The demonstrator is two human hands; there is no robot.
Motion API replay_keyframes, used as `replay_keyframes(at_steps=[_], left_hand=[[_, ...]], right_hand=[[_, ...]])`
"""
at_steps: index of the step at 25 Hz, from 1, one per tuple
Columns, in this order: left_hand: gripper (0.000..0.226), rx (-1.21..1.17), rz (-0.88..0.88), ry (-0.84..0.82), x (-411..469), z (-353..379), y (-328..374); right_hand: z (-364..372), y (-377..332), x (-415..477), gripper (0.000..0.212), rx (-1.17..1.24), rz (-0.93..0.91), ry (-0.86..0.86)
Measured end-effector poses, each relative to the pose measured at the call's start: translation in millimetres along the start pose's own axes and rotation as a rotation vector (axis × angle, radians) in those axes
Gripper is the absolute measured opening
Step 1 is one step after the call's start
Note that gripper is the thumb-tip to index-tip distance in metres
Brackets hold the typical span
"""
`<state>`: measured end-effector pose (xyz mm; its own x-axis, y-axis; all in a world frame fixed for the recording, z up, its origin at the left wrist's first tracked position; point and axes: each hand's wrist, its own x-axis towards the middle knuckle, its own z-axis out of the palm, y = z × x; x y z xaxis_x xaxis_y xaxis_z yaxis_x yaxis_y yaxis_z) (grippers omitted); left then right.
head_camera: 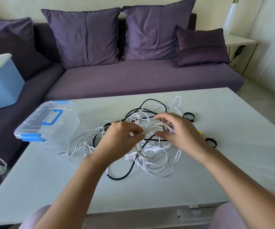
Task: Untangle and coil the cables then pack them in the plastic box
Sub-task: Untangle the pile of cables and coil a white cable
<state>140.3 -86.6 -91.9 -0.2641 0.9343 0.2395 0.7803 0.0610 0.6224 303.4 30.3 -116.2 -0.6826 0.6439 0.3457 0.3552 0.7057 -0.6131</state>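
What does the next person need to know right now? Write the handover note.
Left hand: grip pinched shut on a white cable end, above the tangle.
Right hand: fingers curled around several white strands; whether the grip is closed on them cannot be told.
Cables: white and black ones lie in one tangled heap mid-table.
Plastic box: at the table's far left corner, lid on, blue latches, nothing visible inside.
Black straps, looped, lie to the right of the heap.
Done: nothing coiled or packed yet; untangling is only started.
Left: free each cable, coil it, open the box, pack all.
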Motion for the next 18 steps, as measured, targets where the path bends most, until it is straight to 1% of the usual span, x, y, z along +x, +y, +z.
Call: replay_keyframes(at_steps=[1,2,3,4,5,6,8,10,12,14,16,17,18], left_hand=[[0.008,-0.039,-0.026,-0.033,0.6,-0.6,1.3],[0.009,-0.085,-0.043,-0.076,1.4,-1.8,1.9],[0.009,-0.133,-0.067,-0.129,2.0,-3.5,2.4],[0.009,-0.176,-0.089,-0.174,2.7,-5.0,1.8],[0.009,-0.197,-0.103,-0.203,2.4,-6.1,1.4],[0.007,-0.191,-0.092,-0.203,2.1,-5.9,0.7],[0.001,-0.079,-0.004,-0.130,0.7,-3.7,-2.3],[0.013,0.045,0.117,-0.041,0.6,2.1,-7.3],[0.016,0.135,0.182,0.027,0.4,8.8,-8.5],[0.016,0.210,0.213,0.139,-0.7,17.9,-5.6],[0.017,0.272,0.220,0.254,-1.7,26.3,-0.2],[0.016,0.290,0.208,0.289,-1.8,29.7,1.8],[0.015,0.316,0.194,0.307,-1.9,32.6,3.4]], right_hand=[[2.5,0.2,0.0,0.036,-0.086,-0.164,0.096],[4.7,-0.7,0.5,0.032,-0.144,-0.312,0.141],[6.8,-1.0,1.3,0.024,-0.168,-0.425,0.139],[8.4,-0.5,2.7,0.018,-0.162,-0.492,0.109],[8.9,-1.0,3.1,0.017,-0.131,-0.500,0.058],[7.8,-2.9,2.8,0.017,-0.086,-0.452,-0.009],[5.2,-5.8,0.5,0.014,-0.019,-0.253,-0.135],[8.2,-6.6,-1.5,0.008,0.029,-0.038,-0.238],[10.6,-5.1,1.4,0.008,0.131,0.089,-0.271],[8.5,-3.5,4.8,0.012,0.348,0.212,-0.278],[6.1,-4.4,5.2,0.015,0.649,0.370,-0.275],[7.1,-5.8,4.6,0.014,0.763,0.442,-0.274],[9.1,-7.8,3.7,0.013,0.824,0.490,-0.265]])
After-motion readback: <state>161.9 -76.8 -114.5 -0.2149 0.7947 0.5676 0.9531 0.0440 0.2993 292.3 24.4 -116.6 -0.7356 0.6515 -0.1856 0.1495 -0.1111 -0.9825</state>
